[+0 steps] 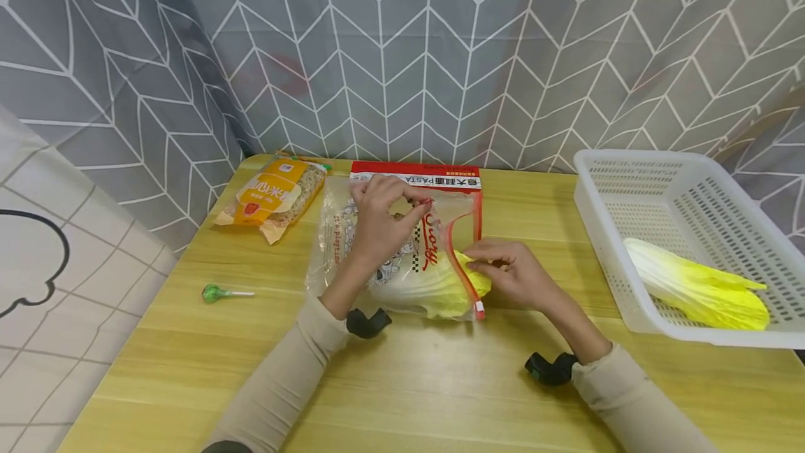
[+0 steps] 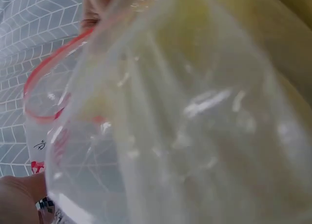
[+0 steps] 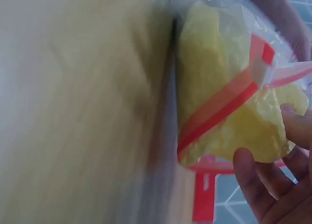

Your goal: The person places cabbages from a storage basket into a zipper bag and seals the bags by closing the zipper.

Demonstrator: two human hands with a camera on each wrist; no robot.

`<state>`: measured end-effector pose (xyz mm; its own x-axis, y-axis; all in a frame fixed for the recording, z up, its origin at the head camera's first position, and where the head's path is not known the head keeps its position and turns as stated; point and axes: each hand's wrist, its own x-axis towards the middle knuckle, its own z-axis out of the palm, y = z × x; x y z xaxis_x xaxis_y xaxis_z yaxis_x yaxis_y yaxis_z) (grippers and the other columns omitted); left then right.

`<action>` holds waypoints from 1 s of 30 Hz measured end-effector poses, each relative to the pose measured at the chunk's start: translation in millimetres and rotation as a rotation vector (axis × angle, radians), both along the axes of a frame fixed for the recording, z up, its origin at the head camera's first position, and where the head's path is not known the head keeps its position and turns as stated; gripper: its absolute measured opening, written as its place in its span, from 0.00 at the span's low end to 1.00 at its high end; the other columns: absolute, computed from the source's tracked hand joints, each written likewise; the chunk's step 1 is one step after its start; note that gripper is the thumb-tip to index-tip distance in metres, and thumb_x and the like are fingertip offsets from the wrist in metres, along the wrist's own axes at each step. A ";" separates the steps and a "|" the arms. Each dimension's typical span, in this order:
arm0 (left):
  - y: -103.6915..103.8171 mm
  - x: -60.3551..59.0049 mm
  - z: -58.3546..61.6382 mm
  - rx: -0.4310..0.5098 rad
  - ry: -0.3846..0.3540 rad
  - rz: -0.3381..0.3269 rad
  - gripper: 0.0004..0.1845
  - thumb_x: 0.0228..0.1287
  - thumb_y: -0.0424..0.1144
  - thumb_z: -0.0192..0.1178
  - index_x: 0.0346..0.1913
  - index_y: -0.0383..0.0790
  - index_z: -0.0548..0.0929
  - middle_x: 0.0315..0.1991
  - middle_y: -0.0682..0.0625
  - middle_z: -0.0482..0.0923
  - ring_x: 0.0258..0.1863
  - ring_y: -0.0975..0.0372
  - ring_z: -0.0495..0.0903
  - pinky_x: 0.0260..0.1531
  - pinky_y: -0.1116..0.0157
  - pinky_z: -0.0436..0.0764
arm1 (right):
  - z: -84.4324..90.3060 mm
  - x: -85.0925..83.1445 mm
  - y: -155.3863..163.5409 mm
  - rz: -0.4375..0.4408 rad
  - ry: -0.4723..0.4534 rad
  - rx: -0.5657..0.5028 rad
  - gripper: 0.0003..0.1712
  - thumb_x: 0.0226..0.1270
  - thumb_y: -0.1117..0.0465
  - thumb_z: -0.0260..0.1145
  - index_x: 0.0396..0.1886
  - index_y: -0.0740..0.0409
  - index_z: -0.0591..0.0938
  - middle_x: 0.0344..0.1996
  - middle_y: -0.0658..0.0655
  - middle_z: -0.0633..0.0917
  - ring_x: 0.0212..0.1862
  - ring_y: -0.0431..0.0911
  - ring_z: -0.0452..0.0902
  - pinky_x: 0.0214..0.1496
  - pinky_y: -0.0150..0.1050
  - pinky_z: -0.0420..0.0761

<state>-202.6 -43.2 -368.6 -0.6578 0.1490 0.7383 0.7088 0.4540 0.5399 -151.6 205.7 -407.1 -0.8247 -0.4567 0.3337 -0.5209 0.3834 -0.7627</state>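
Cabbage (image 1: pixel 481 284) is lodged mostly inside the bag (image 1: pixel 328 275), its white stalk end held deepest and its yellow leaf tip left jutting from the mouth, past the red strip (image 1: pixel 458 261). The tip is gripped by the right hand (image 1: pixel 512 275), with the thumb set against the other fingers and the leaf held between them. Film near the mouth appears to be pinched by the left hand (image 1: pixel 385 219), its thumb and forefinger brought nearly together over the bag's upper side; the exact contact cannot be told.

For this step, the mouth would best be kept lifted and wide by the left hand while the tip is folded gently inward, so that the soft leaf is not torn or caught in the strip. The white slider (image 1: pixel 480 307), at the bag's near corner, should be kept clear of the leaf.

Just beyond the bag, a red box (image 1: pixel 415 172) is seen. To the bag's left, a lollipop (image 1: pixel 212 293) is placed, with a yellow pack (image 1: pixel 270 198) farther back. Well to its right, a second cabbage (image 1: pixel 698 285) is held in a white basket (image 1: pixel 600 250).
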 end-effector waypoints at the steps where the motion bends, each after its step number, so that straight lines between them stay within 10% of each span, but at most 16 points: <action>1: -0.2 0.2 0.3 0.004 -0.015 -0.006 0.05 0.57 0.34 0.75 0.35 0.43 0.88 0.33 0.51 0.88 0.45 0.55 0.78 0.60 0.44 0.53 | -1.2 -1.4 1.0 -0.008 0.013 0.009 0.12 0.65 0.75 0.67 0.46 0.65 0.89 0.43 0.64 0.90 0.36 0.33 0.80 0.32 0.32 0.81; 15: -2.6 -0.6 0.6 0.036 -0.069 -0.023 0.05 0.58 0.33 0.73 0.36 0.42 0.88 0.35 0.49 0.86 0.48 0.55 0.77 0.62 0.43 0.52 | -1.1 -8.6 3.8 -0.166 -0.169 -0.059 0.16 0.71 0.63 0.68 0.57 0.57 0.86 0.53 0.59 0.88 0.47 0.33 0.82 0.41 0.32 0.81; 30: -3.2 -2.4 -1.9 0.045 -0.090 -0.030 0.05 0.58 0.33 0.72 0.38 0.42 0.88 0.37 0.49 0.86 0.49 0.55 0.77 0.63 0.44 0.52 | 17.4 -10.2 21.4 -0.246 -0.100 -0.049 0.16 0.72 0.62 0.67 0.57 0.60 0.85 0.51 0.64 0.88 0.44 0.30 0.84 0.40 0.30 0.81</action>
<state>-204.9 -46.4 -370.5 -0.7176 0.1375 0.6827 0.6693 0.4072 0.6215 -161.8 227.1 -389.7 -0.9388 -0.2239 0.2617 -0.3378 0.4508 -0.8262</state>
